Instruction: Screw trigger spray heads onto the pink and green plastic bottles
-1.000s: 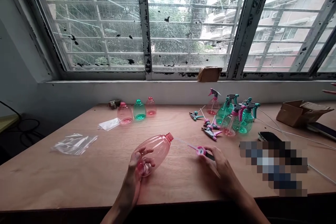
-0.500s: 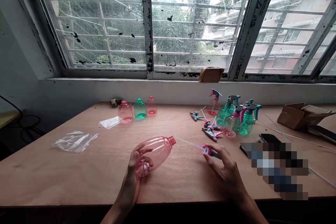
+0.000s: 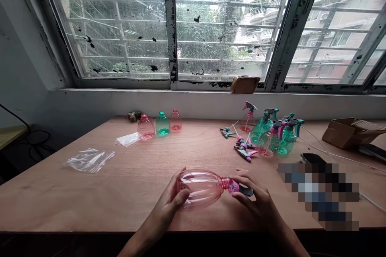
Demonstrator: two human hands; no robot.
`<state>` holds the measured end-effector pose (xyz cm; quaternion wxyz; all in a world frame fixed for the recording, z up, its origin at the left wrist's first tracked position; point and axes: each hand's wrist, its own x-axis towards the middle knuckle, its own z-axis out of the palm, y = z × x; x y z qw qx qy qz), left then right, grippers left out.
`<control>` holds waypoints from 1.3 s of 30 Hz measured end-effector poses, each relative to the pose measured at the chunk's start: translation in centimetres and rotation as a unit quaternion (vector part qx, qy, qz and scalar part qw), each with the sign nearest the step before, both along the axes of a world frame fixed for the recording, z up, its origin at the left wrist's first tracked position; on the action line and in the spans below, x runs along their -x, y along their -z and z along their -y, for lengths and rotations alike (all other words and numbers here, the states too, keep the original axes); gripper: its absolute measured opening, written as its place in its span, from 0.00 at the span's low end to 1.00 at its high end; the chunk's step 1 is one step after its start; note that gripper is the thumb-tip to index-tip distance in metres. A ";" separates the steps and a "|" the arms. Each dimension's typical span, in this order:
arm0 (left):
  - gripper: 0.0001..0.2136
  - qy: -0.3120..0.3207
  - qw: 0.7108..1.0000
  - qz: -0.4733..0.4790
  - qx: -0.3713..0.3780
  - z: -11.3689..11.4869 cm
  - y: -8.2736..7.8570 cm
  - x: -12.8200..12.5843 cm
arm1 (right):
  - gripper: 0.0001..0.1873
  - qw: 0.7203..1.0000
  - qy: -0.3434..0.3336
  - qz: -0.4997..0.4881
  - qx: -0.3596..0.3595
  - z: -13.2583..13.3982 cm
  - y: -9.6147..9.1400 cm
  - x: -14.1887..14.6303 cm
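Note:
A clear pink spray bottle [image 3: 200, 188] lies sideways above the near part of the table, its neck pointing right. My left hand [image 3: 171, 198] grips it around the base end. In my right hand [image 3: 256, 196] is a pink and black spray head [image 3: 237, 187], held between thumb and fingers. The pink collar of the spray head meets the bottle's threaded neck; how far it sits on the thread I cannot tell. Loose spray heads [image 3: 245, 152] in pink, black and teal lie beyond my right hand.
Bottles fitted with spray heads [image 3: 286, 140] stand at the back right. Three headless bottles [image 3: 163, 124] stand at the back left, near a plastic bag [image 3: 89, 160] and a white packet [image 3: 128, 139]. A phone [image 3: 313, 158], a cable and a cardboard box [image 3: 346, 132] lie to the right.
The spray head's tube has gone inside the bottle, and its collar has come up to the neck. My left hand has turned the bottle level and moved it right.

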<state>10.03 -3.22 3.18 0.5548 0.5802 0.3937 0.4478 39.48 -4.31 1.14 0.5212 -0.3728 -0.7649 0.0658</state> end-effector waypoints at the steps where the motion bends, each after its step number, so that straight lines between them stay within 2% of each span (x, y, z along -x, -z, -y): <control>1: 0.36 0.011 1.000 -0.003 0.001 0.0 0.0 0.0 | 0.11 0.999 -0.010 -0.018 0.030 0.2 0.0 0.0; 3: 0.34 0.033 0.999 -0.007 0.002 0.2 -0.1 0.0 | 0.12 0.992 -0.016 -0.067 0.105 0.6 0.1 0.2; 5: 0.33 0.055 0.998 -0.007 0.002 0.4 -0.3 0.1 | 0.15 0.973 -0.029 -0.141 0.182 1.0 0.1 0.6; 8: 0.34 0.084 0.996 -0.001 0.006 0.7 -0.4 0.1 | 0.21 0.905 -0.101 -0.286 0.297 1.3 0.1 1.3; 11: 0.36 0.081 0.997 0.006 -0.003 0.9 -0.4 0.0 | 0.19 0.836 -0.167 -0.370 0.368 1.3 0.1 1.9; 14: 0.36 0.045 0.998 0.010 -0.031 1.0 -0.3 0.0 | 0.19 0.812 -0.199 -0.388 0.389 1.2 -0.1 2.0; 16: 0.35 0.040 0.998 0.008 -0.053 1.0 -0.3 0.2 | 0.22 0.817 -0.197 -0.370 0.396 1.2 -0.4 2.0; 18: 0.35 0.054 0.995 -0.003 -0.085 1.1 -0.3 0.3 | 0.24 0.837 -0.173 -0.335 0.397 1.3 -0.7 2.0; 21: 0.37 0.075 0.992 -0.026 -0.101 1.5 -0.6 0.4 | 0.17 0.857 -0.145 -0.308 0.387 1.5 -1.0 1.9; 27: 0.41 0.088 0.992 -0.052 -0.070 1.9 -0.9 0.0 | 0.16 0.861 -0.129 -0.335 0.360 1.5 -0.8 1.8; 32: 0.44 0.102 0.994 -0.007 -0.031 1.3 -0.2 0.0 | 0.16 0.870 -0.138 -0.318 0.350 1.7 -0.7 1.9; 37: 0.44 0.074 0.994 -0.016 -0.082 0.9 0.6 -0.1 | 0.15 0.875 -0.123 -0.298 0.360 1.9 -0.8 2.0; 39: 0.50 0.075 0.994 -0.016 -0.074 1.1 0.5 -0.1 | 0.16 0.874 -0.121 -0.306 0.357 1.8 -0.9 2.0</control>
